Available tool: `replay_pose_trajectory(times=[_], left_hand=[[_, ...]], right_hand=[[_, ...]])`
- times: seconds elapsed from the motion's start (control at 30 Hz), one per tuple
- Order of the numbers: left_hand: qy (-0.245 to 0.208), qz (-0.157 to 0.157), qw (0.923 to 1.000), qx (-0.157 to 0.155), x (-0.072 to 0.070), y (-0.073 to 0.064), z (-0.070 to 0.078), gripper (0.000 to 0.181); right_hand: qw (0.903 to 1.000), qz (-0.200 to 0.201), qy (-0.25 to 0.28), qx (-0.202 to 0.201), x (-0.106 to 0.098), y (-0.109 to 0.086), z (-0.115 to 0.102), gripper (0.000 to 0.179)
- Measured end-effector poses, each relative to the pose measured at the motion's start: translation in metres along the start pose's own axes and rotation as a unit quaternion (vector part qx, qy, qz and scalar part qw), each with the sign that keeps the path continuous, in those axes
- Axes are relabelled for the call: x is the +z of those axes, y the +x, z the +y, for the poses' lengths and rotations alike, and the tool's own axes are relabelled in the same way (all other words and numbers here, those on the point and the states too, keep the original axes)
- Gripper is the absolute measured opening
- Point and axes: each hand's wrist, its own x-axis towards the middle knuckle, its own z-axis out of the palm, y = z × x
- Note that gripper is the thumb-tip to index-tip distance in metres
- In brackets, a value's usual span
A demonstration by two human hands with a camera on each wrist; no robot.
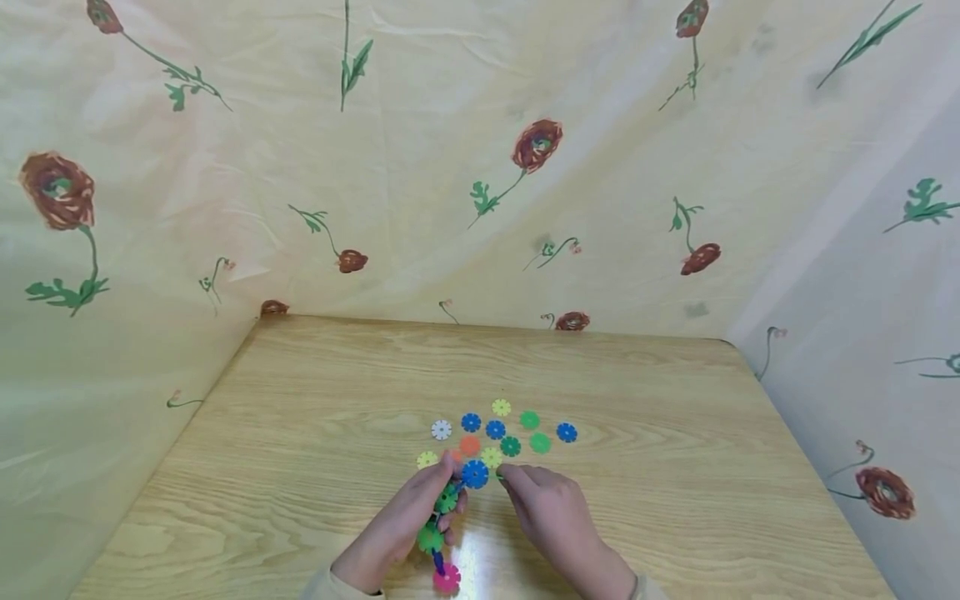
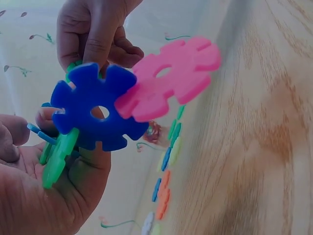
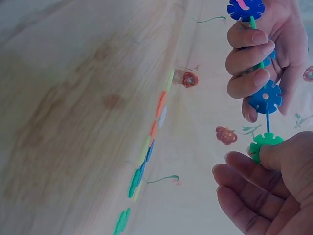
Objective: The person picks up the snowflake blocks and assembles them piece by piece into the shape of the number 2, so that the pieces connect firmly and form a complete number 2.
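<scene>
My left hand grips a chain of notched plastic flower discs slotted into one another. A pink disc forms the near end, joined to a dark blue disc. Green and blue discs follow, partly hidden by the left fingers. Beyond those fingers a blue disc sticks out at the far end. My right hand pinches a green disc between thumb and forefinger, at the tip of a blue piece seen edge-on. The other right fingers are loosely bent.
Several loose discs lie flat on the wood-grain table just beyond the hands, among them a white disc, an orange disc, a yellow disc and a blue disc. A flowered curtain surrounds the table's back and sides.
</scene>
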Motion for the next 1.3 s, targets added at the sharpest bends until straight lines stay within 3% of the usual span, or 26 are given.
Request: replay_pose_trajectory(times=[0.17,0.4,0.53,0.67,0.8,0.9,0.97,1.17,1.3], left_hand=[[0.015,0.000,0.9999,-0.006,0.0004,0.0000,-0.0016,0.047],[-0.002,0.017,0.9999,-0.001,0.0003,0.0014,-0.0042,0.035],[-0.011,0.006,0.9999,0.001,0.0000,0.0015,-0.0046,0.034],[-0.018,-0.001,0.9998,0.000,0.0004,0.0021,-0.0047,0.033],[-0.020,0.000,0.9998,-0.006,0.0018,0.0026,-0.0047,0.033],[-0.016,0.004,0.9998,-0.008,0.0030,0.0025,-0.0050,0.034],[-0.009,0.011,0.9999,-0.009,0.0037,0.0021,-0.0052,0.035],[0.010,0.027,0.9995,-0.009,0.0043,0.0020,-0.0062,0.038],[0.010,0.022,0.9997,-0.008,0.0040,0.0023,-0.0057,0.038]], right_hand=[[1.0000,-0.003,0.004,0.000,-0.0002,0.0006,-0.0026,0.023],[0.9978,-0.001,0.054,0.038,-0.0004,-0.0015,-0.0030,0.022],[0.9972,-0.007,0.060,0.045,0.0001,-0.0024,-0.0027,0.022],[0.9975,-0.006,0.058,0.041,0.0014,-0.0035,-0.0027,0.022],[0.9981,0.010,0.058,0.018,0.0028,-0.0051,-0.0023,0.006],[0.9983,0.021,0.055,0.003,0.0032,-0.0056,-0.0025,0.034],[0.9982,0.023,0.055,0.000,0.0029,-0.0059,-0.0031,0.041],[0.9980,0.022,0.059,-0.001,0.0017,-0.0067,-0.0043,0.021],[0.9980,0.024,0.059,-0.001,0.0018,-0.0074,-0.0043,0.025]])
